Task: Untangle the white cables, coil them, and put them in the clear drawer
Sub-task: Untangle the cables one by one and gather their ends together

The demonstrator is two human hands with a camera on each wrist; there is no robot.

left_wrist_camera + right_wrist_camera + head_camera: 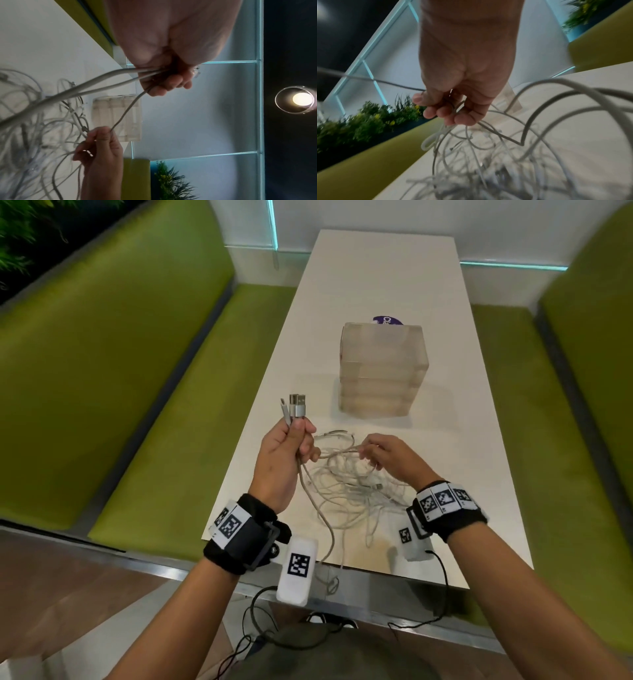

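A tangle of white cables (356,491) lies on the white table (387,285) near its front edge. My left hand (294,440) is raised above the table's left side and grips cable strands, with two silver plugs (295,407) sticking up out of the fist. My right hand (376,451) hovers over the tangle and pinches one strand that runs across to the left hand. In the left wrist view the strands (96,83) leave my left hand (164,81) down to the pile. The right wrist view shows my right hand (448,108) curled round thin cables (488,155). The clear drawer unit (383,371) stands closed behind the tangle.
Green upholstered benches (154,392) run along both sides of the table. A purple sticker (387,320) peeks out behind the drawer unit. One cable loop hangs over the table's front edge (329,580). Black wires from the wrist cameras dangle below.
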